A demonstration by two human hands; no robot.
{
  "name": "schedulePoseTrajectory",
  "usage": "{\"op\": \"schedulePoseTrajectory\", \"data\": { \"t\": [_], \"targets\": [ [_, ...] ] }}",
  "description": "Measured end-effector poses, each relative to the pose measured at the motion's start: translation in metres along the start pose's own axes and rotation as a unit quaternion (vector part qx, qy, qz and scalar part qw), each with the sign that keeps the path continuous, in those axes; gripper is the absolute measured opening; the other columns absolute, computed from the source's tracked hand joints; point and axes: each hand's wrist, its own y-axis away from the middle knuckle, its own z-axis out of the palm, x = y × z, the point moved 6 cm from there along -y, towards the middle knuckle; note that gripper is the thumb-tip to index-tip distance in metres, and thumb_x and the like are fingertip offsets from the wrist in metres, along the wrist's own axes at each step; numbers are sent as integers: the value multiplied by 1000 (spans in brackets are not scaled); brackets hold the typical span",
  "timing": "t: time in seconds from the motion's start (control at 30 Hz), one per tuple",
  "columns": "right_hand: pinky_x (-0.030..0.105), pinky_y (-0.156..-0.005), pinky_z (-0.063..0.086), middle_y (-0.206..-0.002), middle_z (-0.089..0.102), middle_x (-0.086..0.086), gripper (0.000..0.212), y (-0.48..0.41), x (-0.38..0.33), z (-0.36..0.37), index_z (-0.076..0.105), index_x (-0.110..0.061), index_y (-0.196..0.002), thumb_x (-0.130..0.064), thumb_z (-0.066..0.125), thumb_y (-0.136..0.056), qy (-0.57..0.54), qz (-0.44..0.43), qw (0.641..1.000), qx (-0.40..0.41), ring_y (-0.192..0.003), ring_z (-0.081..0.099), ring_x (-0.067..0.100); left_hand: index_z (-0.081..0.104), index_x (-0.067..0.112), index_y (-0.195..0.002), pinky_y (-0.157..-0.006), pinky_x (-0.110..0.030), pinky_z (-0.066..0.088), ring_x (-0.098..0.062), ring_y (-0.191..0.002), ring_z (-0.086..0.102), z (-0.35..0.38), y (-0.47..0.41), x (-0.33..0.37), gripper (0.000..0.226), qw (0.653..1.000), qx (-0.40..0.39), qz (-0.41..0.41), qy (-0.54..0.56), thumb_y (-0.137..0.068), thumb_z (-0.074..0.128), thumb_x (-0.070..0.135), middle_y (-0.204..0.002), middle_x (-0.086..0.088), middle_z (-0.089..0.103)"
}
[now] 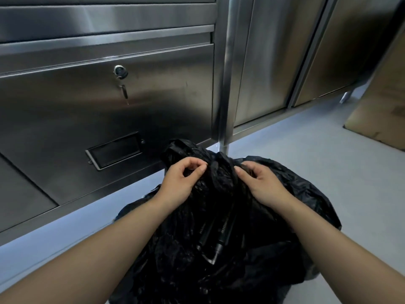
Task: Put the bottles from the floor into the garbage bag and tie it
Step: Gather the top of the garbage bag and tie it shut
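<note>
A black garbage bag (219, 249) sits bulging on the grey floor in front of me. Its gathered top is bunched between my hands. My left hand (182, 181) pinches a fold of the plastic on the left side of the bunch, fingers curled. My right hand (260, 185) grips the plastic on the right side, thumb pressed against the twisted neck. Through the thin plastic a dark bottle shape (221, 242) shows faintly inside. No loose bottle is visible on the floor.
A stainless steel cabinet (105, 106) with a lock and hanging key (122, 84) stands close behind the bag. More steel doors run to the right. A cardboard box (381, 102) leans at the far right. Grey floor (285, 145) lies between.
</note>
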Motion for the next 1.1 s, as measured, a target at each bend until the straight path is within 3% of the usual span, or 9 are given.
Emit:
{"op": "schedulePoseTrajectory", "data": {
  "t": [0.13, 0.23, 0.33, 0.43, 0.53, 0.63, 0.83, 1.0, 1.1],
  "targets": [
    [15, -52, 33, -54, 44, -6, 28, 10, 14, -39, 48, -17, -67, -32, 58, -88, 128, -4, 975, 181, -51, 41, 4, 50, 32, -116, -79, 3, 30, 2, -103, 44, 17, 2, -4, 24, 996, -34, 11, -88, -92, 51, 34, -110, 10, 44],
    [10, -55, 34, -62, 54, -9, 17, 16, 15, -43, 51, -24, -74, -30, 61, -86, 148, -13, 965, 216, -60, 50, -2, 33, 30, -136, -91, -11, 31, -2, -117, 37, 21, 5, -6, 45, 987, -64, 23, -143, -94, 47, 34, -128, 8, 36],
    [20, -69, 35, -84, 63, -5, 7, 13, 12, -35, 59, -22, -93, -26, 61, -87, 173, -27, 964, 199, -79, 53, 9, 25, 24, -143, -101, -23, 32, -14, -131, 36, 16, 5, -9, 51, 980, -68, 6, -188, -96, 43, 30, -144, 0, 38],
    [21, -75, 29, -91, 57, -2, 19, 12, 3, -21, 63, -13, -106, -21, 59, -89, 233, -65, 955, 170, -89, 48, 19, 42, 25, -133, -88, -10, 34, -15, -118, 50, 7, 8, 1, 37, 985, -19, 36, -165, -96, 46, 26, -128, -2, 55],
    [34, -75, 38, -84, 47, -8, 22, 17, -8, -8, 65, -14, -109, -21, 59, -89, 261, -91, 948, 155, -83, 45, 19, 57, 27, -112, -89, -14, 40, 4, -103, 53, 9, 10, 35, 22, 984, 19, 133, -118, -92, 54, 19, -109, 10, 59],
    [36, -73, 41, -81, 50, -5, 22, 18, -17, 2, 66, -18, -109, -21, 59, -89, 249, -104, 954, 134, -79, 42, 16, 67, 23, -99, -86, -10, 40, 3, -95, 57, 23, 7, 60, 16, 977, 11, 192, -86, -85, 63, 16, -97, 13, 63],
    [8, -73, 32, -80, 52, -9, 20, 20, -26, 6, 68, -17, -106, -17, 60, -88, 166, -102, 974, 114, -82, 48, 17, 67, 34, -83, -95, -13, 38, 6, -105, 52, 31, 1, 36, 19, 995, -7, 100, -19, -81, 69, 15, -107, 13, 54],
    [24, -82, 42, -93, 60, -3, 24, 19, -22, 11, 65, -16, -109, -24, 61, -88, 166, -122, 978, 29, -91, 56, 18, 70, 32, -77, -79, -16, 48, -3, -82, 66, 25, 0, 28, 23, 996, -17, 84, 37, -78, 71, 8, -80, 13, 72],
    [37, -89, 44, -99, 64, -13, 35, 14, -13, 15, 61, -36, -111, -55, 56, -82, 233, -103, 964, -72, -98, 55, 15, 71, 36, -74, -78, -14, 48, -3, -82, 67, 16, -3, 32, 26, 995, 2, 101, 19, -76, 73, 10, -79, 15, 72]
  ]
}}
